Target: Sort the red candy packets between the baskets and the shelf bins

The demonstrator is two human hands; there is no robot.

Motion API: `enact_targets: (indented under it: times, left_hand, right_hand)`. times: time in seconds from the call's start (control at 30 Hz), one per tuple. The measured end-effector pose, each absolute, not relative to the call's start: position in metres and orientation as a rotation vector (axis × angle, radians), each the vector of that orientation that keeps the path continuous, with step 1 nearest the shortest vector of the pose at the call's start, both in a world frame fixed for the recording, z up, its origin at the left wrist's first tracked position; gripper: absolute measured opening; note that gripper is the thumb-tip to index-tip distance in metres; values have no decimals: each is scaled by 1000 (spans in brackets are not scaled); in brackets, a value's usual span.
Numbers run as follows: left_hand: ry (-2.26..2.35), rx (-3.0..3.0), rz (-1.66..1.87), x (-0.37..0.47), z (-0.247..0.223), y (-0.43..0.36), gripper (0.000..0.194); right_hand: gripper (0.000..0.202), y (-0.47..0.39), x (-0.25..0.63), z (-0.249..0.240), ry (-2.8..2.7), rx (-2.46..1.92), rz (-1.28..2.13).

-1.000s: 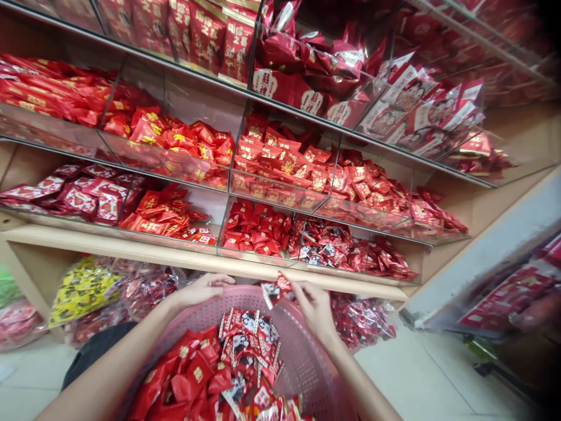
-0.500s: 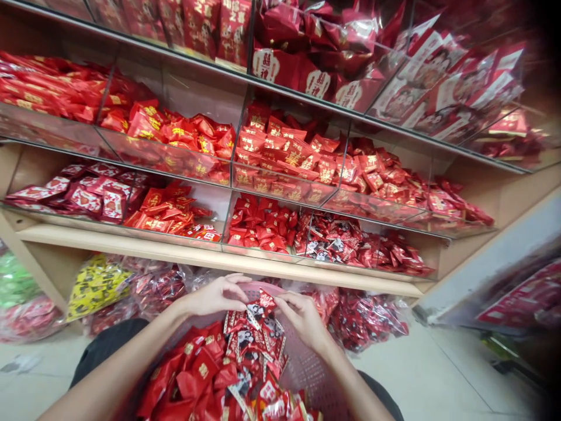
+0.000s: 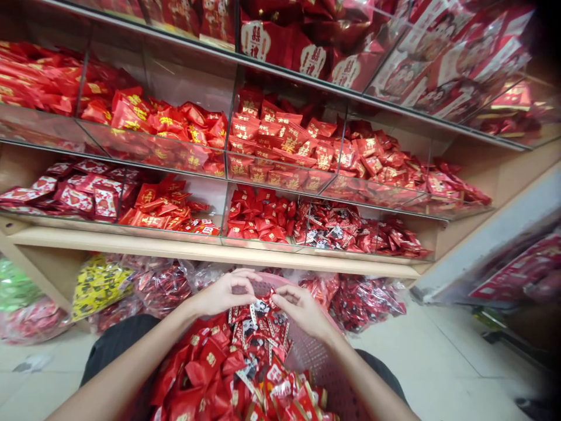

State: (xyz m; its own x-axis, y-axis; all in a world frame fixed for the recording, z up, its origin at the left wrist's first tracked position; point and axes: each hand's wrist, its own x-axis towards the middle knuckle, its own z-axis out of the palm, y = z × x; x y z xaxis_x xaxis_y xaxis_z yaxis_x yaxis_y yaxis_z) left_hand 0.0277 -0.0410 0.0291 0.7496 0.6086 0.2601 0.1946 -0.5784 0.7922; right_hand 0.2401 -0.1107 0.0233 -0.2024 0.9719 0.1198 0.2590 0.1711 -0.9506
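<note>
Basket read as a clock, shelves at 12. The pink perforated plastic basket (image 3: 309, 345) stands between dark-clothed knees. Right hand (image 3: 275, 294) near 12, thumb and forefinger pinching a small red, white and black printed foil packet (image 3: 263, 306) over the heap. Left hand (image 3: 251, 297) at 11, fingers curled, tips just beside the packet; I can't tell whether they grip it.

Writing: 囍 in gold on the plain red foil packets (image 3: 210, 358), basket's 9 to 11. White cloud-shaped panels reading 囍 above 禮 on the large deep-red packs (image 3: 312, 58), upper shelf, 12 to 1. Gold 囍 again on red glossy packets (image 3: 291, 140) in a middle-shelf bin, 12 to 1, with smaller white lettering. Lettering on the pinched packet too small to read; no brand I can make out.

Beyond the basket: clear bag of yellow-and-black packets (image 3: 101, 285) at 10; clear bag of dark red packets (image 3: 368, 303) at 2, both below the wooden shelf edge (image 3: 210, 250).

Changed since the first frame: packet was up by the rim in the right hand, left hand apart at the rim; now hands close together, packet lower.
</note>
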Motion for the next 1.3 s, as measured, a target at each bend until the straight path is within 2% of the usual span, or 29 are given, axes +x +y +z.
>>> enact_targets:
  times: [0.1, 0.3, 0.57, 1.13, 1.3]
  left_hand:
    - [579, 2156, 667, 28, 32, -44, 21]
    - [563, 2152, 632, 28, 32, -44, 20]
    - [607, 2069, 707, 27, 35, -44, 23]
    - [602, 1947, 755, 30, 43, -43, 25]
    - [610, 1951, 767, 29, 35, -39, 25]
  right_hand:
    - [30, -112, 239, 25, -1641, -1216, 1092]
    - [37, -110, 241, 23, -1807, -1236, 840]
    - [36, -113, 244, 28, -1782, -1239, 721]
    - [35, -110, 246, 34, -1578, -1189, 901]
    - [33, -107, 242, 26, -1545, -1179, 1058]
